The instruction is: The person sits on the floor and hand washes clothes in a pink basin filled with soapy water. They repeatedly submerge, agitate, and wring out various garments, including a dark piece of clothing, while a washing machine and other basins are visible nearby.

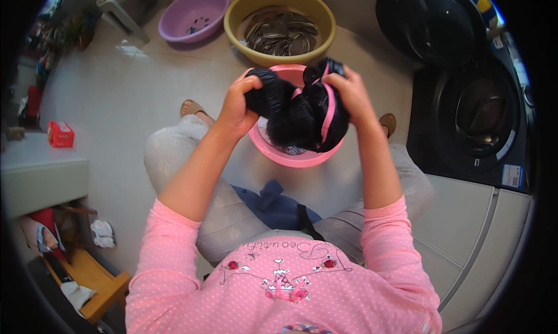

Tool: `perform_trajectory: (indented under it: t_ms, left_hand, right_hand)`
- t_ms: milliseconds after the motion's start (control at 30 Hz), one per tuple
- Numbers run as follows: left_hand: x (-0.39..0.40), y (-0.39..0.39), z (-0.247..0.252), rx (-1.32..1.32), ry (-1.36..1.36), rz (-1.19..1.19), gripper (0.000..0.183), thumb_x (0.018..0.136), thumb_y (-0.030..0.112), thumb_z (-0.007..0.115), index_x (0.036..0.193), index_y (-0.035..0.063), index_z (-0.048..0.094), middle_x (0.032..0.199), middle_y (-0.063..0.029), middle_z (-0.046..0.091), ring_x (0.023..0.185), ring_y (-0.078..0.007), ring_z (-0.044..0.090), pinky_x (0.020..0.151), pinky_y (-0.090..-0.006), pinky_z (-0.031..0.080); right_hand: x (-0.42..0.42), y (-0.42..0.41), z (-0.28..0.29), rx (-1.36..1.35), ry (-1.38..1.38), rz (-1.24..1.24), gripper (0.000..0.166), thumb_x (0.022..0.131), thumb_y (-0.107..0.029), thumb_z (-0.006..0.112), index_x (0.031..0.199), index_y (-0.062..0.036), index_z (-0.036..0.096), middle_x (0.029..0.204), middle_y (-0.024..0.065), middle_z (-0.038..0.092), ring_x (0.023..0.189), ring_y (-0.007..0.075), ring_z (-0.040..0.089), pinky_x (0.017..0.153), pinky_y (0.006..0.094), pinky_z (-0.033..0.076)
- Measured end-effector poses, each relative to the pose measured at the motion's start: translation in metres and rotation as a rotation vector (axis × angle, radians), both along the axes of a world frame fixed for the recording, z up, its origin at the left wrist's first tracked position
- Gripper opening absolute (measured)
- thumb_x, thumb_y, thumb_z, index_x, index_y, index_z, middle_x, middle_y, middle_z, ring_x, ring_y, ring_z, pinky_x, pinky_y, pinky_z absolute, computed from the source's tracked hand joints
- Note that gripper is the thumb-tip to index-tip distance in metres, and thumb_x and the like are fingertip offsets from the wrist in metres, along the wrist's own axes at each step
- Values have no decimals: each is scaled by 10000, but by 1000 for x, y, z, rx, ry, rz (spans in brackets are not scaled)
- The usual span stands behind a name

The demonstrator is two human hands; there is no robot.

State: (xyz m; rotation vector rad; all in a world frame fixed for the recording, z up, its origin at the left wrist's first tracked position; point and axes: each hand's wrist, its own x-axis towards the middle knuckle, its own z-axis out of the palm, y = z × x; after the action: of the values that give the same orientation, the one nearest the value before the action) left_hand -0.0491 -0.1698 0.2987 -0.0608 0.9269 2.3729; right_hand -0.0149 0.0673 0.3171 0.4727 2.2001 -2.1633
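Observation:
Between my hands hangs a bunched black garment [292,120] with a pink stripe, its surface shiny as if wet. My left hand [241,103] grips its left end, and my right hand [351,92] clasps the right end near the pink trim. Directly below stands a pink plastic basin [290,159] on the floor between my feet. Some pale, patterned cloth [293,150] shows inside it; the garment hides most of the basin's inside.
Beyond the pink basin are a yellow basin [235,42] holding dark striped cloth and a purple basin [174,33]. A black front-loading washing machine [462,124], its round door [431,24] swung wide, stands at right. A red package [60,134] rests on a table [43,168] at left.

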Motion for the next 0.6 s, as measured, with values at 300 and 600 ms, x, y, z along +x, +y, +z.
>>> perform_trajectory:
  t_ms: [300,600]
  left_hand:
    - [3,32,28,119,68,-38,217,785,-1,503,996,50,514,949,-58,573,884,-167,576,817,-303,479]
    - [-2,41,15,202,184,-199,300,840,-1,507,1139,15,486,1069,-98,580,969,-207,591,870,-324,484]
  right_hand:
    - [3,14,142,643,399,89,237,724,-106,571,902,33,646,700,14,589,666,73,511,621,229,428]
    - [10,13,215,853,648,-119,300,759,-125,608,1017,8,679,795,46,655,724,109,589,718,243,474]
